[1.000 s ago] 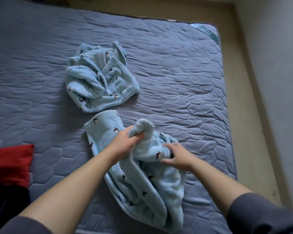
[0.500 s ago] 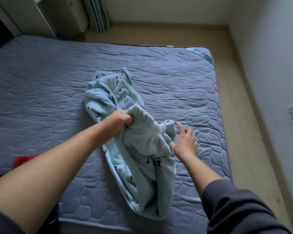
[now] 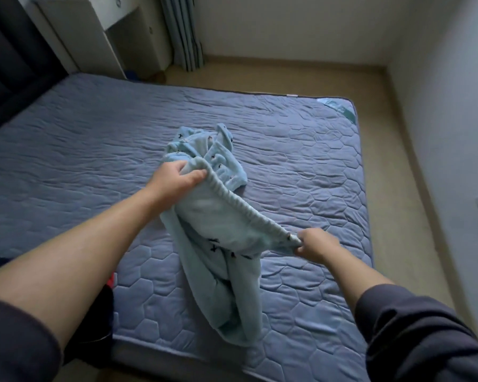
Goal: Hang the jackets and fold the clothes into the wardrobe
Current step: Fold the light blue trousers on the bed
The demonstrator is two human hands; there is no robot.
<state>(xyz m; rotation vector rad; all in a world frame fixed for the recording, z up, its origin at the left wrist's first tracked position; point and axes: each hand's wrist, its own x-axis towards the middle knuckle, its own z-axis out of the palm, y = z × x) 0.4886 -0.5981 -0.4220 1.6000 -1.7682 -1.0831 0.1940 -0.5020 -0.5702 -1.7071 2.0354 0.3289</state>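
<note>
- Left hand (image 3: pixel 174 179) was clamped round one end of the elastic waistband (image 3: pixel 246 213) and the right hand (image 3: pixel 315 245) pinched the other end. Both were raised over the mattress (image 3: pixel 94 150). My guess: pulling the band taut lets the legs drop straight, so the thing can go down flat for folding.
- That mattress, grey and quilted, filled most of the view and was the obvious folding surface.
- White cabinet (image 3: pixel 94 31) stood past the mattress's far left corner, with a curtain (image 3: pixel 182 31) beside it. Could be the wardrobe, honestly couldn't tell.
- Pale blue fleece trousers (image 3: pixel 218 260) hung from both hands above the mattress's near half. The leg ends were bunched on the quilting close to its near edge.
- Second fleece piece (image 3: pixel 204 153), same blue, lay crumpled around the mattress's middle, just behind the left hand. It looked to be right where the trousers would get spread, so probably in the way.
- Dark bundle (image 3: pixel 100 321) sat at the mattress's near left edge, partly hidden by the left forearm.
- Red sliver (image 3: pixel 111 281) peeked out just above it. No idea what it was.
</note>
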